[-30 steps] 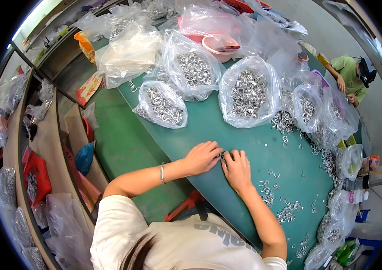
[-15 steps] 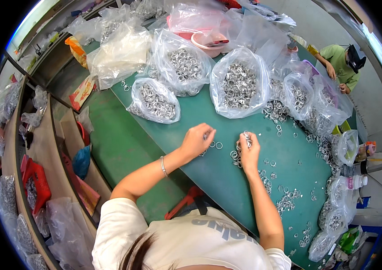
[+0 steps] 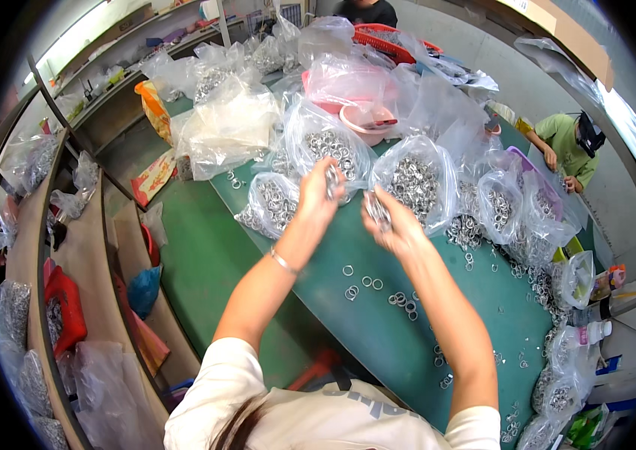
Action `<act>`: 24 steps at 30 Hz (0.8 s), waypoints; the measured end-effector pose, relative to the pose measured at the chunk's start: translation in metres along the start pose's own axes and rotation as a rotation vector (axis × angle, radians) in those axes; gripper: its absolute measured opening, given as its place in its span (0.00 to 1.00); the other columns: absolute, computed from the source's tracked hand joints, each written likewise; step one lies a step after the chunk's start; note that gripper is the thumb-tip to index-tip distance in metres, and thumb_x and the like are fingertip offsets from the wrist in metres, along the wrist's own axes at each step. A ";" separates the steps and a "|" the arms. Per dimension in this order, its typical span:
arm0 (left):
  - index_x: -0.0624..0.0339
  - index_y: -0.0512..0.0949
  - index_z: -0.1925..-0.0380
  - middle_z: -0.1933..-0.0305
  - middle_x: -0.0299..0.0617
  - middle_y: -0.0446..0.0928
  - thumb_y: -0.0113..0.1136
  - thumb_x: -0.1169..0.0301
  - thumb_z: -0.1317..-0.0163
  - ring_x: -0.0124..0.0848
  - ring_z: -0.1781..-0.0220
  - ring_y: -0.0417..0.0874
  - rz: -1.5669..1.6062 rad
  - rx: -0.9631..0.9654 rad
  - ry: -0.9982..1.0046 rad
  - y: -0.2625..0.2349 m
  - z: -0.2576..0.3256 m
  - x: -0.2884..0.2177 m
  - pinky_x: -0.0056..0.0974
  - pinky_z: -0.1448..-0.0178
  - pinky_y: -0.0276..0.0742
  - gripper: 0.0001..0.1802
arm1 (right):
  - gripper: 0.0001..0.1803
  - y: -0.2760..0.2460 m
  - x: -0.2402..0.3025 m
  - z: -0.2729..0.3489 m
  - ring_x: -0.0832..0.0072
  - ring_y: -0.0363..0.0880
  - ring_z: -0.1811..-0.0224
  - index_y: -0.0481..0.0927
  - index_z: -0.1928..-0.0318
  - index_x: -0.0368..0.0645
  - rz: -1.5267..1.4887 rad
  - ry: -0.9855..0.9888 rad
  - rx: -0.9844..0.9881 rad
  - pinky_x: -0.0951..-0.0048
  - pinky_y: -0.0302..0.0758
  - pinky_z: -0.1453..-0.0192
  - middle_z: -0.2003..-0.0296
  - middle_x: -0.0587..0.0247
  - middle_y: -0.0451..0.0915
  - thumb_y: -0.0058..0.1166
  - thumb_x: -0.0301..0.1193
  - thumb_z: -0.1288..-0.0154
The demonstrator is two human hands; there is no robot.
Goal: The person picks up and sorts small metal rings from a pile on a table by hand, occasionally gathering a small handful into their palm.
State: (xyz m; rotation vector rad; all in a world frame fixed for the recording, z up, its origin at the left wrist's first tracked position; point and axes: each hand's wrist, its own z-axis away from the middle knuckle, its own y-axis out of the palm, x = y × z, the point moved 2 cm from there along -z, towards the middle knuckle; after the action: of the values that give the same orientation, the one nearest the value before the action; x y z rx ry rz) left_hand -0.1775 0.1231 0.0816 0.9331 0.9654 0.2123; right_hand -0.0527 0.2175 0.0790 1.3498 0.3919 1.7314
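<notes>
Silver metal rings (image 3: 330,182) are bunched in both hands above a green table (image 3: 355,330). The left hand (image 3: 316,192) has its fingers clamped on one bunch, before a tall clear bag (image 3: 304,120); the right hand (image 3: 402,226), slightly blurred, has its fingers clasped round another, beside a wide clear bag (image 3: 449,187) holding similar rings. Both hands have moved from the near table area up to the bags, so these handfuls are now off the tabletop. Loose rings (image 3: 377,284) lie scattered nearer the person.
</notes>
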 end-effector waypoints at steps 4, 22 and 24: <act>0.63 0.69 0.53 0.54 0.52 0.72 0.45 0.56 0.33 0.40 0.55 0.77 0.103 -0.196 0.115 0.027 -0.060 -0.040 0.48 0.54 0.77 0.21 | 0.19 0.061 0.036 -0.071 0.77 0.74 0.70 0.75 0.57 0.43 0.163 -0.125 0.030 0.70 0.71 0.72 0.66 0.65 0.78 0.51 0.47 0.33; 0.58 0.64 0.38 0.35 0.52 0.61 0.61 0.70 0.43 0.48 0.32 0.60 -1.874 0.820 0.539 -0.069 0.128 0.061 0.50 0.31 0.58 0.31 | 0.41 -0.073 -0.047 0.153 0.54 0.66 0.44 0.65 0.38 0.38 1.987 -0.248 -0.416 0.59 0.69 0.44 0.45 0.47 0.67 0.67 0.42 0.50; 0.59 0.62 0.37 0.31 0.53 0.56 0.59 0.72 0.41 0.50 0.28 0.55 -1.900 0.883 0.564 -0.079 0.128 0.081 0.52 0.28 0.54 0.32 | 0.43 -0.087 -0.070 0.156 0.47 0.58 0.37 0.61 0.36 0.34 2.011 -0.300 -0.454 0.50 0.57 0.34 0.38 0.39 0.58 0.63 0.45 0.46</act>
State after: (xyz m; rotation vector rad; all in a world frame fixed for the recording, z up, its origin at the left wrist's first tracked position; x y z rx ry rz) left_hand -0.0494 0.0440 0.0016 0.3189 2.1368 -1.7445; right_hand 0.1268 0.1707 0.0310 1.5264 -2.0838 2.5365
